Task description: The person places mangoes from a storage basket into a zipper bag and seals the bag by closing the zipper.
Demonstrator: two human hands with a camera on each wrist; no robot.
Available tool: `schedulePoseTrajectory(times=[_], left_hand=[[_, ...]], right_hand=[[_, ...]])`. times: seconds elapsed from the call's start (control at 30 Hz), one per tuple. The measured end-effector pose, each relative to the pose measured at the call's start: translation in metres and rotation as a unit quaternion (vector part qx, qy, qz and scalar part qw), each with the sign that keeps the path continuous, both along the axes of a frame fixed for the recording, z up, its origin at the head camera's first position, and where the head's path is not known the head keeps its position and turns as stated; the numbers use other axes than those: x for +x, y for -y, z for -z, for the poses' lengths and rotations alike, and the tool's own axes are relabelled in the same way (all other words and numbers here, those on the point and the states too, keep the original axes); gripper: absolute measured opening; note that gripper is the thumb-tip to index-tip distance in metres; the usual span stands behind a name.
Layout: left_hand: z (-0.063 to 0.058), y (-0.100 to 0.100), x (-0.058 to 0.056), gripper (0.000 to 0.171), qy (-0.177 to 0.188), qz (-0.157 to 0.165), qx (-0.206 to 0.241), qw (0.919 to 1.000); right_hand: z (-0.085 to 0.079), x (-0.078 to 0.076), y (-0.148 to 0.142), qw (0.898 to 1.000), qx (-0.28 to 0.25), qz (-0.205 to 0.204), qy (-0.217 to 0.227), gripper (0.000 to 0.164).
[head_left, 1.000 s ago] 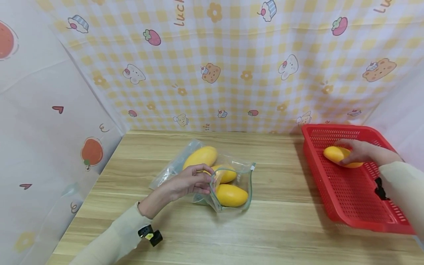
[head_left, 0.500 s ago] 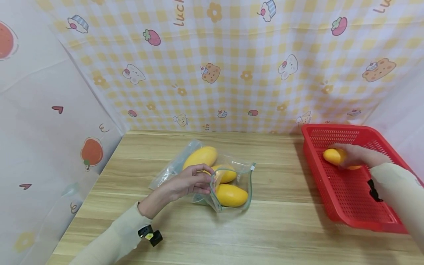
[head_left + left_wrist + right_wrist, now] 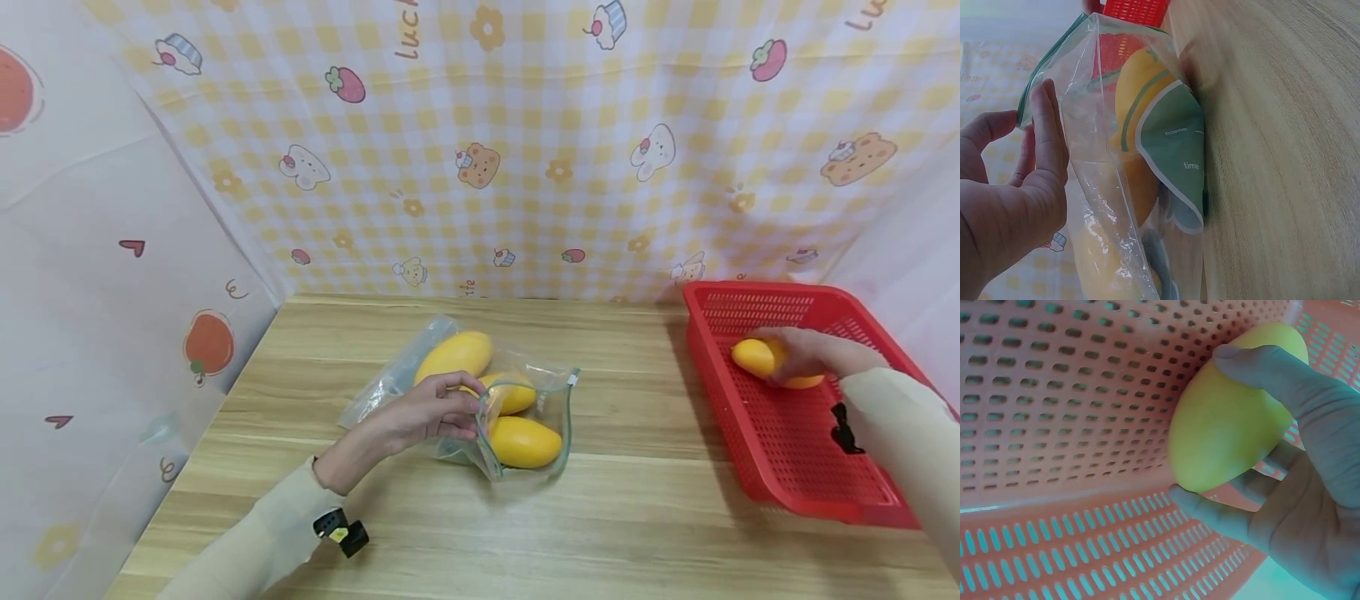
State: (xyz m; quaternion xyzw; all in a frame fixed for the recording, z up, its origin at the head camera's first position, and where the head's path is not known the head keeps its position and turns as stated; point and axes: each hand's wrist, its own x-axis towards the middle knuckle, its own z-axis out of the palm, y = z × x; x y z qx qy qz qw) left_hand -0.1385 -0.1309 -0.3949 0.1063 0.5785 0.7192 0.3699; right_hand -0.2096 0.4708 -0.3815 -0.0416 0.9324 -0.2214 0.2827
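A clear zip bag (image 3: pixel 555 421) lies on the table with its mouth spread, and inside it are 3 yellow mangoes (image 3: pixel 525 442). My left hand (image 3: pixel 427 414) pinches the bag's rim between thumb and fingers; in the left wrist view the bag's green label (image 3: pixel 1175 150) faces the camera. Over in the red basket (image 3: pixel 795 450), my right hand (image 3: pixel 806 354) grips another mango (image 3: pixel 753 357). The right wrist view has the thumb across that mango (image 3: pixel 1229 425) and the fingers around its other side, close to the basket's perforated floor.
The wooden table (image 3: pixel 637 517) runs between bag and basket. A checked cloth (image 3: pixel 525 208) hangs behind it, and a white printed sheet (image 3: pixel 112 333) hangs on the left. The basket's raised near rim (image 3: pixel 840 510) stands toward the front right.
My right hand has closed farther over the mango in the basket and shifted slightly left, with the forearm following. The left hand and the bag have stayed in place.
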Motion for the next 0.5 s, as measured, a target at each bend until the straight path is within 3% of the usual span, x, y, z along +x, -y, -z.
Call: schedulePoseTrajectory(times=[0.07,0.13,0.27,0.5], left_hand=[[0.001,0.0,0.0,0.024,0.0,0.0,-0.001,1.0],[0.002,0.0,0.0,0.023,0.0,0.0,-0.002,1.0],[0.002,0.0,0.0,0.022,0.0,-0.001,-0.001,1.0],[0.0,0.001,0.0,0.021,0.0,-0.001,0.003,1.0]], right_hand=[[-0.001,0.0,-0.002,1.0,-0.013,0.0,-0.003,0.087],[-0.002,-0.001,-0.003,0.998,-0.001,-0.046,-0.046,0.081],[-0.007,-0.002,-0.006,0.997,-0.016,-0.051,-0.054,0.076],[-0.018,0.005,-0.009,0.995,-0.088,0.001,-0.044,0.07]])
